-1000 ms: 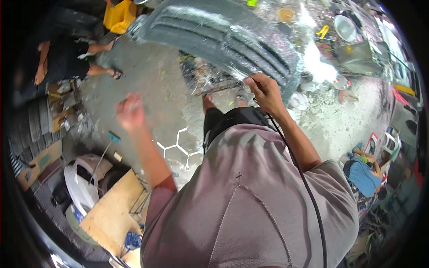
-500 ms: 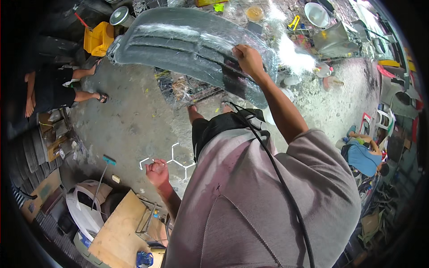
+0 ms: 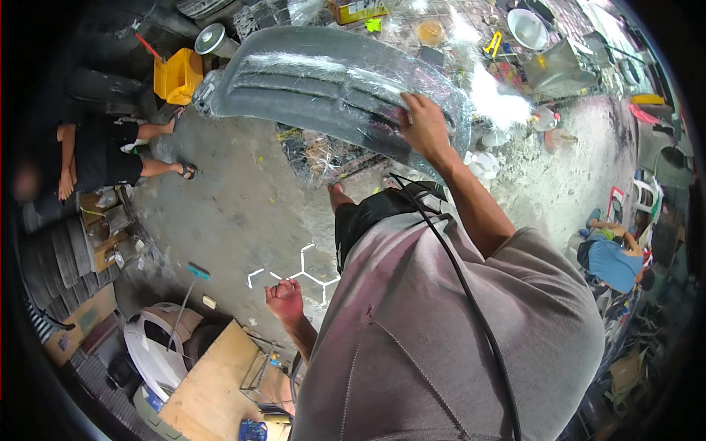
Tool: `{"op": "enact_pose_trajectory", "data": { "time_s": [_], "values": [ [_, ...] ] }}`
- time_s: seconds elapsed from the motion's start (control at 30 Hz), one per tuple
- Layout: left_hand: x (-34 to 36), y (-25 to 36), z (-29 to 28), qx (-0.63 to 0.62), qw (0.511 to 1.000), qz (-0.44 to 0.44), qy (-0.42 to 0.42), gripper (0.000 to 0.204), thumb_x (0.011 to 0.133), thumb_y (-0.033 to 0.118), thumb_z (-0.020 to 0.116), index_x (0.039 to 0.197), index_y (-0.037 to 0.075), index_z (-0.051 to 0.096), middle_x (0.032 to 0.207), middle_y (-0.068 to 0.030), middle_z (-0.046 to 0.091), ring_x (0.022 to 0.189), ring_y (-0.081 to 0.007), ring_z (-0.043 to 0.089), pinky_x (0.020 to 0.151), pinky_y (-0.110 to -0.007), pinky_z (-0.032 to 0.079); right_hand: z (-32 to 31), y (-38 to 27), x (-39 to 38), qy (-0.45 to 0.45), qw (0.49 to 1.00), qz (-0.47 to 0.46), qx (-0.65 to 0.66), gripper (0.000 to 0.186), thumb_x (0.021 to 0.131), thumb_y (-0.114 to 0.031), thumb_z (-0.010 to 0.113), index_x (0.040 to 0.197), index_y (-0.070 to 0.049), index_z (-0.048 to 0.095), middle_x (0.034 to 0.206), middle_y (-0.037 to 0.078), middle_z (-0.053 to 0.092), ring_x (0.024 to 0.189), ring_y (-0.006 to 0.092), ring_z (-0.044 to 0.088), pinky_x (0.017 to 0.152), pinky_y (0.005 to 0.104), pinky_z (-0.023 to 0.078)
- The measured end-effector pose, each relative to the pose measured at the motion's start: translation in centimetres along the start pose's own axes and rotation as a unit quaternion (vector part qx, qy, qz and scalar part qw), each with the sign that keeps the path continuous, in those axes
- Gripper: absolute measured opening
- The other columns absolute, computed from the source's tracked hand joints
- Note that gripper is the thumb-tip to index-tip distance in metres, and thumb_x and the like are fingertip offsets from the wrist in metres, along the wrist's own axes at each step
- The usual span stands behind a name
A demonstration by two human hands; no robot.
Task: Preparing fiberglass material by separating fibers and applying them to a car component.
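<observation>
A long, curved dark-grey panel (image 3: 309, 77) with ridges and slots lies across the far side in front of me, loose white glassy fibres strewn along it. My right hand (image 3: 426, 131) reaches over its right part, fingertips down at the surface among the strands, fingers bent and somewhat apart. Nothing distinct shows in that hand. Low on the left, beside my body and away from the panel, my left hand (image 3: 285, 300) is raised with half-curled, loose fingers and no visible object in them. Beneath the panel, a dark stand or crate (image 3: 323, 156) is partly hidden.
A person in black (image 3: 103, 154) stands at left; another in blue (image 3: 614, 261) is at far right. Around the panel are a yellow bin (image 3: 178, 76), a lidded can (image 3: 212, 40), a white bowl (image 3: 528, 28) and white fibre (image 3: 496, 99). A wooden board (image 3: 213, 382) lies lower left.
My right hand has shifted slightly on the panel, its fingers now looser and more spread. The left hand has turned a little. The whole view has moved, so things appear lower and further right.
</observation>
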State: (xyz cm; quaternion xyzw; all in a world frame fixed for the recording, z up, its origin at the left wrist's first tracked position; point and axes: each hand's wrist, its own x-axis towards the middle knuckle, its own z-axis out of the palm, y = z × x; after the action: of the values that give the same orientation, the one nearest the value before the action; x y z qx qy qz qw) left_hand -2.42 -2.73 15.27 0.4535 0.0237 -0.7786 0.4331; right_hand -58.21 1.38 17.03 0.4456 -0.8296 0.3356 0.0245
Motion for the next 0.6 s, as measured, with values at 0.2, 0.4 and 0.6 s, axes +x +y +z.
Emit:
{"op": "enact_pose_trajectory", "data": {
  "time_s": [0.2, 0.4, 0.6],
  "values": [
    [2.1, 0.4, 5.2, 0.031, 0.999, -0.029, -0.029, 0.046, 0.105, 0.035, 0.042, 0.062, 0.018, 0.041, 0.059, 0.0021, 0.041, 0.080, -0.0217, 0.059, 0.089, -0.043, 0.041, 4.1, -0.5, 2.4, -0.125, 0.987, 0.065, -0.080, 0.038, 0.097, -0.024, 0.055, 0.128, -0.002, 0.054, 0.127, 0.019, 0.061, 0.114, 0.0369, 0.059, 0.096, 0.0462, 0.046],
    [4.1, -3.6, 17.8, 0.091, 0.988, -0.013, -0.125, 0.024, 0.102, 0.031, 0.050, 0.086, 0.013, 0.056, 0.109, -0.0079, 0.062, 0.126, -0.0275, 0.050, 0.110, -0.055, 0.032, -0.3, -5.9, 1.1, -0.076, 0.997, 0.014, 0.000, 0.033, 0.092, -0.014, 0.060, 0.124, -0.005, 0.062, 0.118, 0.016, 0.067, 0.106, 0.0322, 0.064, 0.091, 0.0437, 0.045],
    [3.6, -9.6, 30.8, 0.174, 0.937, -0.044, -0.301, 0.042, 0.101, 0.050, 0.049, 0.112, 0.011, 0.059, 0.136, -0.0131, 0.054, 0.128, -0.0285, 0.048, 0.107, -0.051, 0.036, -3.3, -14.6, -0.1, -0.265, 0.847, 0.076, 0.455, 0.038, 0.096, -0.019, 0.066, 0.129, -0.002, 0.061, 0.118, 0.007, 0.068, 0.099, 0.0136, 0.063, 0.085, 0.0310, 0.049]
  ]
}}
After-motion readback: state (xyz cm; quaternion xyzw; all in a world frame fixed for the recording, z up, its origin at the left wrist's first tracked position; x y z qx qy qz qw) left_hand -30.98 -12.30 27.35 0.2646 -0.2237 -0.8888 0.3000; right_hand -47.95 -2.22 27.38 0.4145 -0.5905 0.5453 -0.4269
